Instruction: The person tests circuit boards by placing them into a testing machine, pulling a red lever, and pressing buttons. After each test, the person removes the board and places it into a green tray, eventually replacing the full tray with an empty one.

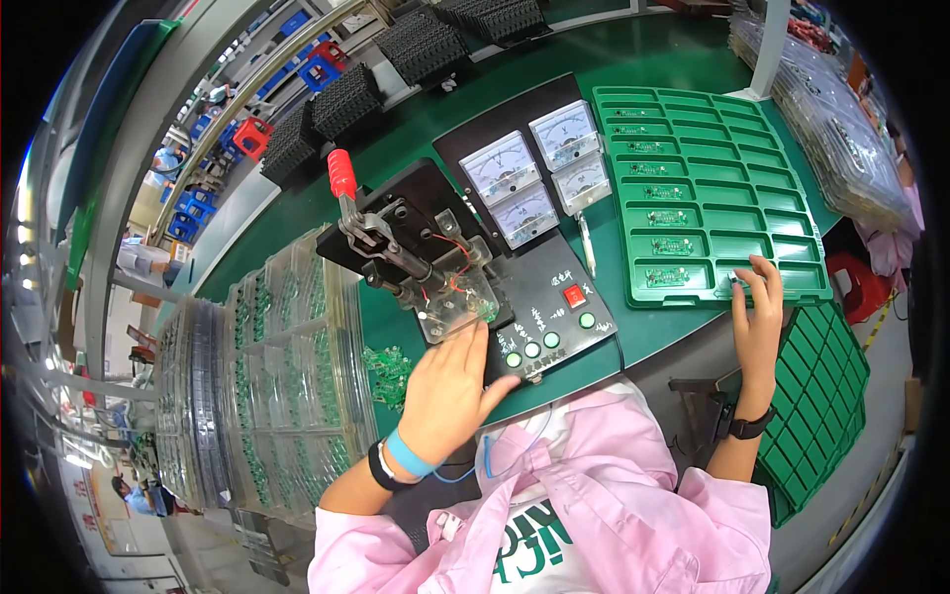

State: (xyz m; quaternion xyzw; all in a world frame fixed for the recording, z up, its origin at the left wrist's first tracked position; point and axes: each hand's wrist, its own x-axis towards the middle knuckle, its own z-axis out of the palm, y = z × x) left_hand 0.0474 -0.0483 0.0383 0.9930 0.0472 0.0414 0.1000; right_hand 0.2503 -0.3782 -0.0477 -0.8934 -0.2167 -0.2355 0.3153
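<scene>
My left hand [450,386] rests at the front of a black test fixture [411,223] with a red-handled toggle clamp [342,176]. Its fingers stretch forward, thumb apart, and the fingertips touch the edge of a clear plate [463,302]. Beside them a bit of a green circuit board [487,310] shows. Over on the right, my right hand [759,307] reaches into the front row of a green compartment tray [661,295]. Its fingers are bent together around a small pale bit; most of what they hold is hidden. Several circuit boards [669,277] lie in the tray's left column.
Four-dial meter panel aside, a black control box [554,327] has green buttons and a red switch. A pen [588,246] lies by the meters [498,168]. Loose circuit boards [388,376] and stacked clear trays [297,381] stand left. More green trays [816,386] sit lower right.
</scene>
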